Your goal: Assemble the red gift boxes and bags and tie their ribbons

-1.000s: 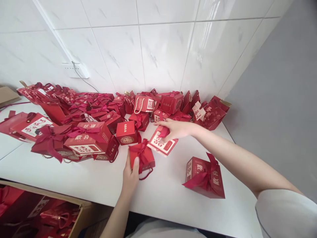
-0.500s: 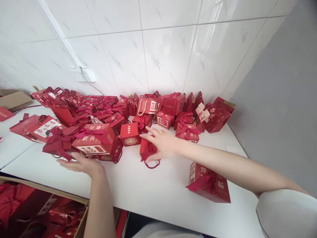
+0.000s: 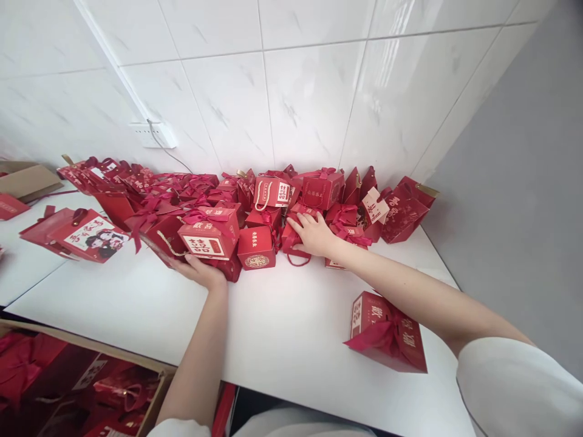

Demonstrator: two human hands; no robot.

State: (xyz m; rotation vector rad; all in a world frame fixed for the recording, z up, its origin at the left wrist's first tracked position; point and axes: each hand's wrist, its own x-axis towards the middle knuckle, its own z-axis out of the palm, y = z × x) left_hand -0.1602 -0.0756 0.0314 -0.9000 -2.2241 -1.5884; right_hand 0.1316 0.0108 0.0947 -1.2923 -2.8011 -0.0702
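The left hand (image 3: 204, 272), open with fingers extended, rests flat against stacked red cardboard boxes (image 3: 209, 233) left of the red cube-shaped cardboard box with a gold medallion (image 3: 256, 249). Right of that cube, the right hand (image 3: 315, 235) spreads open over a red rope-handled cardboard box (image 3: 288, 238), touching rather than clasping it.

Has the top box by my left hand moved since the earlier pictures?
Yes. Judged against the wall socket, the top box has shifted right and closer to the wall.
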